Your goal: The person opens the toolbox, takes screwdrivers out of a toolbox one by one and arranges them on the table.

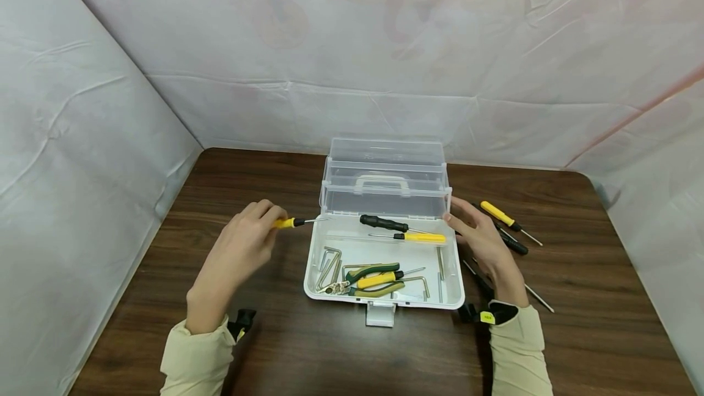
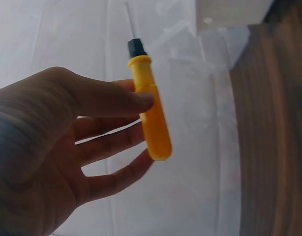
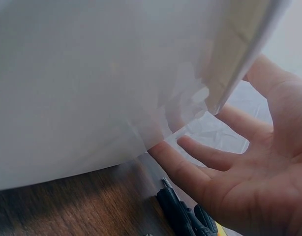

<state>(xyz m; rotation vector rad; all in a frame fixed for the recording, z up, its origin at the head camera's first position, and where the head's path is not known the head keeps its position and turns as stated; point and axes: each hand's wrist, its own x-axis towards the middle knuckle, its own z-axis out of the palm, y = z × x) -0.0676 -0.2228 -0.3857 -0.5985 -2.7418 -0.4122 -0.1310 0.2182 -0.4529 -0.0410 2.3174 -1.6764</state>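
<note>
My left hand pinches a yellow-handled screwdriver between thumb and fingers, left of the white toolbox. Its thin metal shaft points right, with the tip by the box's back left corner. At the back right corner my right hand holds the box, thumb at the rim and fingers against the outer wall. The clear lid stands raised. Inside lie a black screwdriver, a yellow screwdriver, another yellow screwdriver, green-handled pliers and several hex keys.
Right of the box, a yellow screwdriver and several black-handled screwdrivers lie on the dark wooden table, partly hidden by my right arm. A latch hangs at the box's front. White sheeting rises behind the table.
</note>
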